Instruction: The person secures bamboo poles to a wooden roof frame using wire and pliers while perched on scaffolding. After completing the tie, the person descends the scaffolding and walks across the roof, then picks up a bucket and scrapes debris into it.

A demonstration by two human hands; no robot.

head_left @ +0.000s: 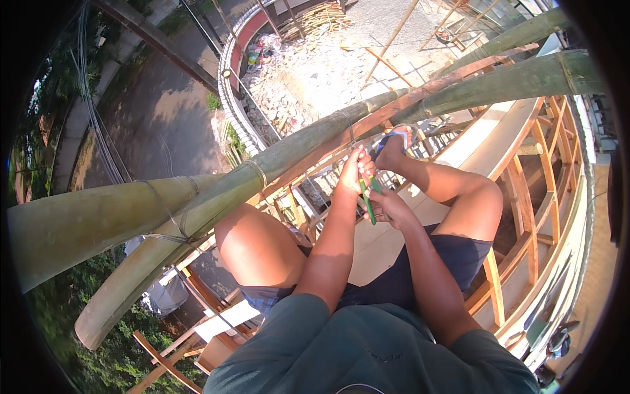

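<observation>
Green-handled single tool (369,205), two bare hands (352,174) (392,206)

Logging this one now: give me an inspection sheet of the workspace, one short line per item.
Surface: pale wooden board, set high above the ground.
Job's things: green-handled tool, its head hidden by the hands; bamboo pole with a wire tie around it, beside a reddish timber beam.
Clutter: timber pieces at lower left; rubble on the ground beyond.
Grip: right hand closed on the tool; left hand at its upper end, exact hold unclear.
Cables: overhead lines at far left, apart from the hands.
Surroundings: timber framing at right; road at upper left.
</observation>
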